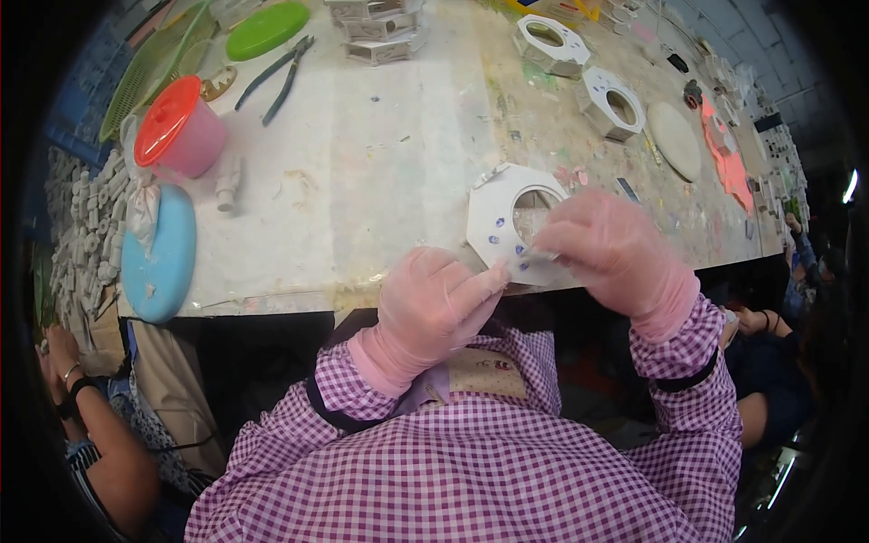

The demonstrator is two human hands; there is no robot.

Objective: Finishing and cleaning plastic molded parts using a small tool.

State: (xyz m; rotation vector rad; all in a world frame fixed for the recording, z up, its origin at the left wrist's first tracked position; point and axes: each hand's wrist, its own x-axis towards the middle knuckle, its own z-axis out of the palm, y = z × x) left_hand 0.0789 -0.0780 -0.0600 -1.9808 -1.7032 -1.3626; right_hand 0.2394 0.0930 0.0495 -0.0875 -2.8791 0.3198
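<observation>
A white octagonal piece (482,228) with a large round hole lies by the table's near edge, with several small blue marks on its face. My left hand (430,294), in a pink glove, is closed with thumb and forefinger together at the piece's near left edge; whatever they pinch is too small to make out. Over the right side of the hole, my gloved right hand (615,253) is closed in a pinch. Its fingertips are beside the blue marks, and a tiny pale thing there cannot be made out.
Two similar white pieces (552,45) stand far right, and a stack of them (376,32) at the back. Cutting pliers (276,80), a red-lidded pink tub (186,131), a blue disc (159,258) and a green disc (267,30) lie left. Other people's arms (104,425) show at both sides.
</observation>
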